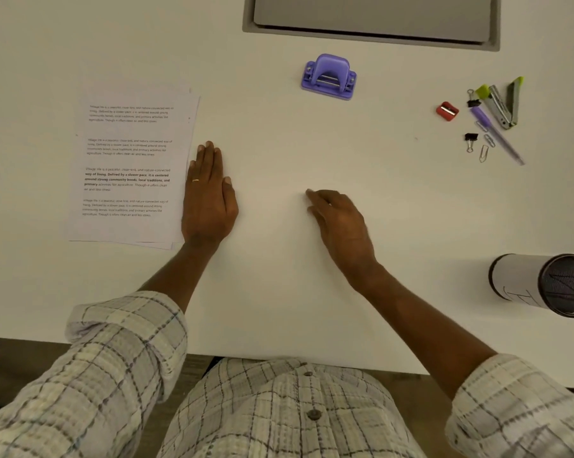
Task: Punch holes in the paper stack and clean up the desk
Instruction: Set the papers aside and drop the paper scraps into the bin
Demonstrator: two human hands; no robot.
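- While both hands lie empty on the table (279,133), nothing of the task looks begun: the start is the step in hand, by my judgement.
- Head view: the left hand (208,196) rests flat, palm down, fingers together, touching the right edge of the paper stack (130,163), which lies at the left, its sheets slightly fanned.
- The right hand (340,221) rests loosely spread near the middle of the table, holding nothing, apart from everything.
- The punch (329,77) stands farther back, well apart from the stack and from both hands.
- At the far right lie a stapler (505,105), sharpener (447,111), pen (497,135), binder clips (470,138) and paper clips (484,153); a cup (543,284) lies on its side nearer the person.
- Next move, I judge: square the sheets, then bring stack and punch together, feeding one edge fully into the slot.
- Tidying the clutter, perhaps into the cup, would come after.
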